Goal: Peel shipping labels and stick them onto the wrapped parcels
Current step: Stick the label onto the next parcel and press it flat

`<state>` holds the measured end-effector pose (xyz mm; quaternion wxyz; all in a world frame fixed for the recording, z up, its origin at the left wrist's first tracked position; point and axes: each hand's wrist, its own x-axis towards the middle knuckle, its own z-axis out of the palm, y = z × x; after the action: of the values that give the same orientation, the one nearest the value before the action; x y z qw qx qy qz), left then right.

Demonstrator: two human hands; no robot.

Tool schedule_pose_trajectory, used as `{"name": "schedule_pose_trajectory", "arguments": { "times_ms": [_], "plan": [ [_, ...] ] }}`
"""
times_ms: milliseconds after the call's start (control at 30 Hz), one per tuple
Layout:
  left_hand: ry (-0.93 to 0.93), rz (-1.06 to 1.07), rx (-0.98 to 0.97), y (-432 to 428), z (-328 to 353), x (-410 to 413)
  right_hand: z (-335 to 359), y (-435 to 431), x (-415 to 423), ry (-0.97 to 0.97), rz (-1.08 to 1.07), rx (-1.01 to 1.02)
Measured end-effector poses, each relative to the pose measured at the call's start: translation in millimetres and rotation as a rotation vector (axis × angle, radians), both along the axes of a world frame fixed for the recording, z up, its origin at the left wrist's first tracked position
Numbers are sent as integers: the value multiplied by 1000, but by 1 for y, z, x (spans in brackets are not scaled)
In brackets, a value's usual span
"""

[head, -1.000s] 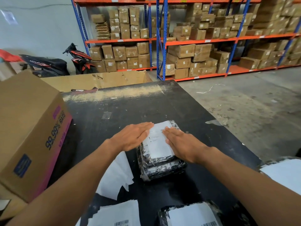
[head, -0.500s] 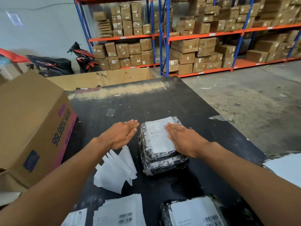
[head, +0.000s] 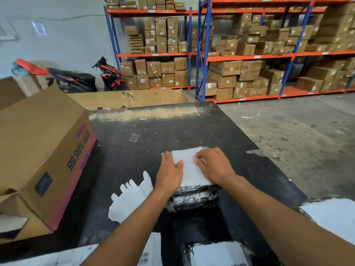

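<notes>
Two finished parcels are shown nearest: the bottom-edge parcel and the right-edge parcel, each topped with white paper. Unpeeled label sheets are laid just beside the first. Further in, a pile of spent backing papers is left on the black table.

At the centre, a black wrapped parcel is covered by a shipping label. The left hand is laid flat on the label's left edge, fingers straight. The right hand is pressed on the label's right side with bent fingers; whether anything is pinched cannot be told. This label is judged stuck and being smoothed, and more sheets are left to peel.

A cardboard box is set at the table's left. Beyond, a scooter and shelving stacked with cartons are seen.
</notes>
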<state>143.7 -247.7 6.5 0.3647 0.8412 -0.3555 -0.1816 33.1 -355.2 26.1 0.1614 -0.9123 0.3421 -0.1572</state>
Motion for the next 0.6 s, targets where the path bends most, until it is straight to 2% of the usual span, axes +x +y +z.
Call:
{"name": "schedule_pose_trajectory", "arguments": {
  "times_ms": [100, 167, 267, 333, 600],
  "plan": [
    [49, 18, -61, 3, -7, 1, -10, 3, 1, -154, -150, 85],
    [124, 34, -107, 4, -10, 1, -15, 4, 0, -247, -257, 248],
    [288, 144, -180, 2, -11, -3, -24, 2, 1, -250, -404, 525],
    [347, 219, -245, 3, -13, -5, -27, 2, -1, -300, -445, 635],
    [357, 122, -387, 10, -24, -4, -34, 8, -5, -431, -400, 558]
  ]
}}
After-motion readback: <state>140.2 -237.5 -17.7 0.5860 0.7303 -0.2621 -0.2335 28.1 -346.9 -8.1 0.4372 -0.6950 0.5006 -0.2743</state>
